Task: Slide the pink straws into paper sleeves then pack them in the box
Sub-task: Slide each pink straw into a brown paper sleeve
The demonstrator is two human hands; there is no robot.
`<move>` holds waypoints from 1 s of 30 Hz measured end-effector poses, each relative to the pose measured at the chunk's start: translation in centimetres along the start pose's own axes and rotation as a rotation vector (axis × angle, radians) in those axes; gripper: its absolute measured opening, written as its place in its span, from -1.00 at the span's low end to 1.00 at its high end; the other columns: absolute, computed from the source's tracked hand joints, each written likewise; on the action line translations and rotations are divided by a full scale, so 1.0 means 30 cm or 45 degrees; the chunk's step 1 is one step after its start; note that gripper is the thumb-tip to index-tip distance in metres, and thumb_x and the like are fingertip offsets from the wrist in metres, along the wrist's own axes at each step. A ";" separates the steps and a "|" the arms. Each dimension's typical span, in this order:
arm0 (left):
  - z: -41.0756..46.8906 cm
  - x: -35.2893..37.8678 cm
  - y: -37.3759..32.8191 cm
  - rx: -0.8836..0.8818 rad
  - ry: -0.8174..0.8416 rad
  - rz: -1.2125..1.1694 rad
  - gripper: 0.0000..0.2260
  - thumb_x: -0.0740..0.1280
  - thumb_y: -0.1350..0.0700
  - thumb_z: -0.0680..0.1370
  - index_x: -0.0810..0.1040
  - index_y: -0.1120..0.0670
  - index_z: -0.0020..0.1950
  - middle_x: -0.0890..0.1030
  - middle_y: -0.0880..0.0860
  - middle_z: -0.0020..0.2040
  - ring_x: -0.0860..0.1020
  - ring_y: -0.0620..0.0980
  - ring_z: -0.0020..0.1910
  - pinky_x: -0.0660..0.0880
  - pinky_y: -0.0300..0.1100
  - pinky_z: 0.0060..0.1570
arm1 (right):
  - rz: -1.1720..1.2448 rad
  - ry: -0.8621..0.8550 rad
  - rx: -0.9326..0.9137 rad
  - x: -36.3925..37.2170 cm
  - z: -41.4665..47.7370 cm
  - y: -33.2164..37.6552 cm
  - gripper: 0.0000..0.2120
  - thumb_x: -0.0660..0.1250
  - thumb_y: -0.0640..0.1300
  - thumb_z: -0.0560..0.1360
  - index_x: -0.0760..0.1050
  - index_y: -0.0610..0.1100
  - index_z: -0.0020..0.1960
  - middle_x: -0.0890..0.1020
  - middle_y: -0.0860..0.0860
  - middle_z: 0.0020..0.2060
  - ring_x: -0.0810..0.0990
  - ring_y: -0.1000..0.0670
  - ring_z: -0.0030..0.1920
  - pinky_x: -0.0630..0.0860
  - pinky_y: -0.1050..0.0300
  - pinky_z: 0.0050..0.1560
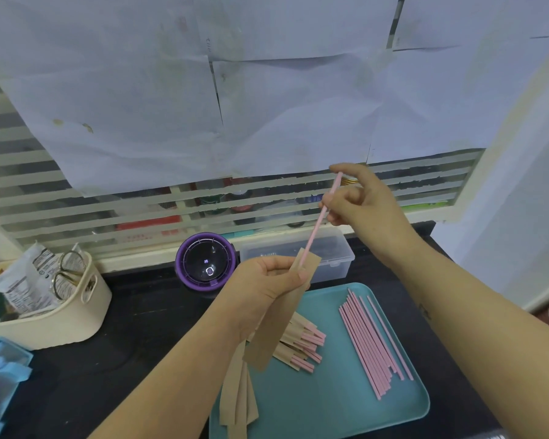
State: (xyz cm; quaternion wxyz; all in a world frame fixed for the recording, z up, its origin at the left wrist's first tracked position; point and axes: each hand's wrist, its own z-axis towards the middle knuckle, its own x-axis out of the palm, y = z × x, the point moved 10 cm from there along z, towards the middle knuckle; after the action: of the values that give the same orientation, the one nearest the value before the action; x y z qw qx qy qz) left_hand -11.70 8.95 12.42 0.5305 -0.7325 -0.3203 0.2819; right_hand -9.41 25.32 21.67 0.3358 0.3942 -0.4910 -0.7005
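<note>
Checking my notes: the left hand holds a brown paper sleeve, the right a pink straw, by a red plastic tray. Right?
Head view: the plastic tray is teal, not red; left hand holds the brown paper sleeve, right hand the pink straw.

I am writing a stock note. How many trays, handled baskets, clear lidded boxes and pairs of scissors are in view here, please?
Teal plastic tray: 1
Cream plastic handled basket: 1
Clear plastic lidded box: 1
Pair of metal scissors: 1
Total: 4
</note>
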 end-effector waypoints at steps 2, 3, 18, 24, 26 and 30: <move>0.007 -0.004 0.005 -0.006 -0.030 -0.075 -0.90 0.44 0.09 0.45 0.69 0.02 -0.06 0.71 0.02 -0.15 0.62 -0.04 -0.17 0.52 0.00 0.10 | -0.052 0.003 -0.001 0.025 -0.011 -0.010 -0.61 0.36 -0.25 0.49 0.40 -0.08 0.28 0.63 -0.11 -0.30 0.58 0.19 -0.36 0.55 0.34 -0.15; 0.010 -0.006 0.006 -0.004 -0.047 -0.111 -0.89 0.43 0.13 0.46 0.68 0.05 -0.03 0.71 0.02 -0.17 0.62 -0.07 -0.21 0.53 -0.05 0.03 | -0.080 0.016 -0.003 0.042 -0.020 -0.020 -0.61 0.38 -0.23 0.48 0.40 -0.07 0.27 0.62 -0.08 -0.33 0.59 0.19 -0.33 0.55 0.32 -0.11; 0.040 -0.046 0.004 0.109 -0.210 -0.226 -0.82 0.41 0.16 0.48 0.65 0.14 0.06 0.71 0.09 -0.07 0.63 -0.02 -0.11 0.53 -0.10 -0.01 | -0.234 0.257 0.005 0.187 -0.077 -0.067 -0.67 0.35 -0.09 0.50 0.46 0.03 0.26 0.66 0.06 -0.18 0.59 0.10 -0.12 0.43 0.56 -0.18; 0.045 -0.088 0.026 0.110 -0.294 -0.289 -0.81 0.40 0.18 0.48 0.64 0.14 0.09 0.68 0.00 -0.16 0.59 -0.10 -0.20 0.49 -0.17 -0.07 | -0.193 0.280 0.130 0.143 -0.054 -0.185 -0.63 0.21 -0.02 0.57 0.37 0.06 0.37 0.60 0.06 0.07 0.59 0.10 -0.02 0.54 0.28 0.02; 0.060 -0.076 0.043 0.099 -0.293 -0.314 -0.82 0.40 0.20 0.47 0.64 0.12 0.07 0.68 -0.01 -0.15 0.60 -0.09 -0.16 0.50 -0.15 0.03 | -0.393 0.249 0.329 0.065 -0.084 -0.379 -0.62 0.26 -0.05 0.56 0.41 -0.04 0.36 0.59 0.00 0.12 0.59 0.07 -0.01 0.51 0.23 0.04; 0.060 -0.069 0.108 0.041 -0.317 -0.325 -0.85 0.38 0.23 0.48 0.64 0.10 0.04 0.69 -0.01 -0.20 0.63 -0.13 -0.22 0.51 -0.22 -0.05 | -0.967 0.442 0.693 -0.003 -0.235 -0.765 -0.78 0.30 -0.12 0.50 0.60 -0.19 0.07 0.66 -0.11 0.00 0.58 -0.01 -0.15 0.50 0.20 -0.08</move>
State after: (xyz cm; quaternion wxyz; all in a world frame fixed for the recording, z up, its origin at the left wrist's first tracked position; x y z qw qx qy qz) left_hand -13.82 7.67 8.99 0.5299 -0.6367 -0.4693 0.3059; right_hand -5.06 29.13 -1.62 0.0188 0.7294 -0.4148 -0.5437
